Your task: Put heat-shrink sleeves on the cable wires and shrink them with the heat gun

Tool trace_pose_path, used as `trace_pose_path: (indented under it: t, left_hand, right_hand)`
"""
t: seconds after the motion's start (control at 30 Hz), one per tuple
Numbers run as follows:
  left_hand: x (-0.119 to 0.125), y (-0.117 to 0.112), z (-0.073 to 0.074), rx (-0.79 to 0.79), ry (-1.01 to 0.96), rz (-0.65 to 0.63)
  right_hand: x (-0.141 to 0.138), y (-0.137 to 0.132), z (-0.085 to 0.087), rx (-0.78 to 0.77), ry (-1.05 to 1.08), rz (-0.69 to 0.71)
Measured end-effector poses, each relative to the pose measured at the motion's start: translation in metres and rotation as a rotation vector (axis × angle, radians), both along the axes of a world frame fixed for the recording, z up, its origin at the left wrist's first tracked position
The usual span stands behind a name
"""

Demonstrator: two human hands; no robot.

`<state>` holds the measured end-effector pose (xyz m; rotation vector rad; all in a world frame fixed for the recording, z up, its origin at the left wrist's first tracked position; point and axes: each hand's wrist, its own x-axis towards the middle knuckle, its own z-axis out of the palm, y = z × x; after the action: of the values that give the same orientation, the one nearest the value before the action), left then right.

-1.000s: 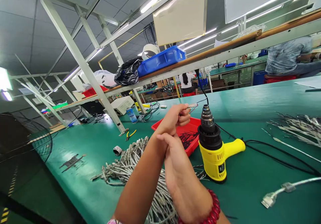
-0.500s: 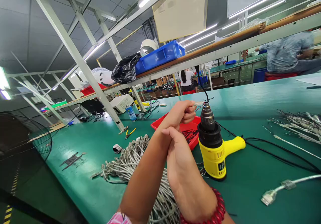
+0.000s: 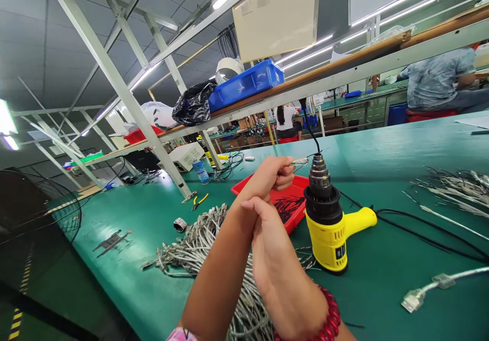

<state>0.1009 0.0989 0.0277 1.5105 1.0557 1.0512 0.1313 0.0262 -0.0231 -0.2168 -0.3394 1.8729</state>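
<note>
My left hand (image 3: 280, 174) is closed in a pinch around thin wires (image 3: 300, 162), whose ends stick out to the right, just left of the metal nozzle. That nozzle tops a yellow heat gun (image 3: 329, 242) standing upright on the bench. My right hand (image 3: 270, 244), with a red beaded bracelet at its wrist, lies against my left forearm. Its thumb shows stretched out; its other fingers are hidden behind the forearm. Under my arms spreads a large bundle of grey cables (image 3: 191, 254). Behind my hands a red tray (image 3: 297, 222) holds many small black pieces.
Yellow-handled pliers (image 3: 200, 201) and a white roll (image 3: 180, 224) lie left. A USB cable (image 3: 414, 299) and more stripped cables (image 3: 458, 191) lie right. A black cord trails behind the heat gun. A blue bin (image 3: 248, 84) sits on the overhead shelf. People sit farther back.
The wire ends in my left hand have drawn slightly left, away from the heat gun's nozzle. My right hand stays against my left forearm. The whole view has shifted a little.
</note>
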Motion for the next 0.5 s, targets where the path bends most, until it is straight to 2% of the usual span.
trace_pose_path:
  t: [0.3,0.5]
  left_hand:
    - [-0.008,-0.007,-0.004,0.053,0.023,-0.009]
    - [-0.018,-0.018,-0.005,0.103,0.072,0.002]
  right_hand:
    - [-0.002,-0.007,0.001,-0.021,-0.036,0.031]
    - [-0.005,-0.013,-0.001,-0.016,-0.105,0.18]
